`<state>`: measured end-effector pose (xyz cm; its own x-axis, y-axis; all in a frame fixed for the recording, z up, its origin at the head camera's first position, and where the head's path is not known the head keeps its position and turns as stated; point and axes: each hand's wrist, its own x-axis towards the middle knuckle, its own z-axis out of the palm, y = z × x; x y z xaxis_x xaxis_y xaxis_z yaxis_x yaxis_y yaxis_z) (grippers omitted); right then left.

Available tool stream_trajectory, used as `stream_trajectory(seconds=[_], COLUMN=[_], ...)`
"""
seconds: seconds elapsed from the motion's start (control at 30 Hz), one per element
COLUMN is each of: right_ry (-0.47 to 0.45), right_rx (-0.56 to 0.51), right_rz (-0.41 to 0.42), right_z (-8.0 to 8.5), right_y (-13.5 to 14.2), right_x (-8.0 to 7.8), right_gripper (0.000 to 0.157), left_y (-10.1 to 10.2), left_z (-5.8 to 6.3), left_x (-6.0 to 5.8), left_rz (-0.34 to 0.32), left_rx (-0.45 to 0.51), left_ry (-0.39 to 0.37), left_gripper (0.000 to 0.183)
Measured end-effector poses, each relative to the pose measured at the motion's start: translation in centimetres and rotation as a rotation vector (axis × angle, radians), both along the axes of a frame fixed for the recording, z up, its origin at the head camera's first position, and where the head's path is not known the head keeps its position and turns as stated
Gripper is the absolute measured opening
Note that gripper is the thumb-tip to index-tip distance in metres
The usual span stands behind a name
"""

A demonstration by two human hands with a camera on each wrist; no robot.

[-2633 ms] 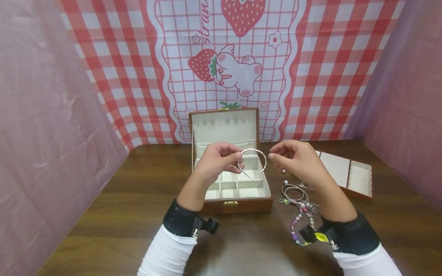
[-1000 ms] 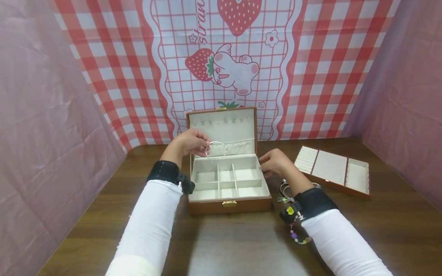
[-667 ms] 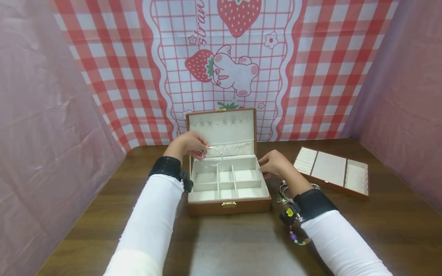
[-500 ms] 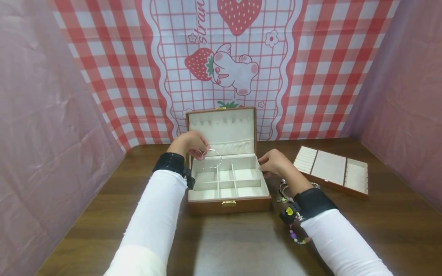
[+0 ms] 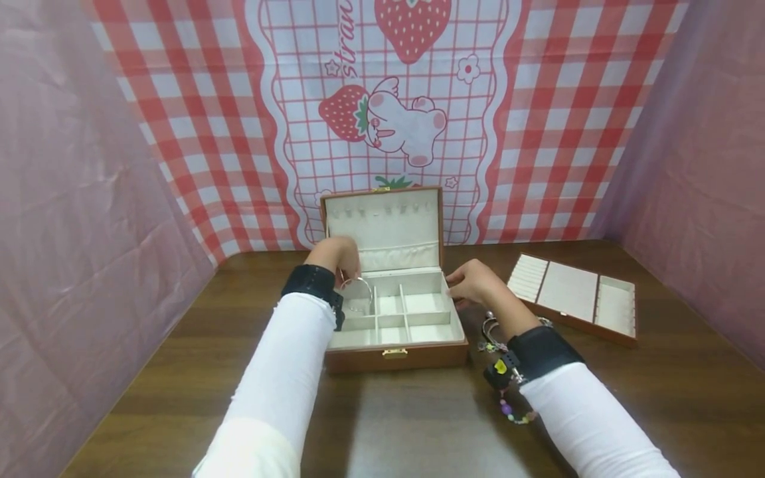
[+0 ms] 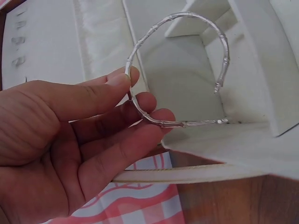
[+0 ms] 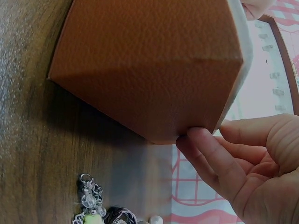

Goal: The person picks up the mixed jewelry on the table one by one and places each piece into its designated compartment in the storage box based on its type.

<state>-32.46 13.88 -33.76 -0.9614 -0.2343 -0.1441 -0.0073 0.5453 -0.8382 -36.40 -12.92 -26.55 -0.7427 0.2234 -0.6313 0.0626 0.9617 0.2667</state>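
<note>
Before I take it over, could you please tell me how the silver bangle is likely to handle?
The silver bangle is probably stiff, since, pinched on one side by the left hand, its free ends stand out unsupported. Being thin, it is likely light. Its shiny surface may slip, though its knobbly texture may help.

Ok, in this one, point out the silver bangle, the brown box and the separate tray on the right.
Silver bangle (image 6: 187,14): left wrist view, on the upper arc of its band.
Brown box (image 5: 430,357): head view, on its front wall.
Separate tray (image 5: 568,289): head view, on its pale middle section.
</note>
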Motion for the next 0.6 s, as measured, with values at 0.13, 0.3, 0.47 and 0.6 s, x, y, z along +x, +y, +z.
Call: stream_trajectory(seconds=[0.13, 0.3, 0.47, 0.6], right_ry=[0.004, 0.011, 0.015, 0.02], right_rx=[0.009, 0.011, 0.018, 0.027], right_rz=[-0.002, 0.004, -0.001, -0.006], right_z=[0.1, 0.2, 0.2, 0.0], right_y=[0.0, 0.0, 0.0, 0.0], right_x=[0.1, 0.3, 0.3, 0.2], right_gripper=[0.04, 0.04, 0.039, 0.04], left_y=[0.1, 0.1, 0.1, 0.4], left_z=[-0.7, -1.6, -2.1, -2.4], left_x=[-0.1, -0.2, -0.2, 0.2], left_rz=[-0.054, -0.143, -0.138, -0.042], left_rx=[-0.04, -0.092, -0.115, -0.099], left_ry=[0.02, 0.056, 0.095, 0.152], left_gripper=[0.016, 0.018, 0.024, 0.022])
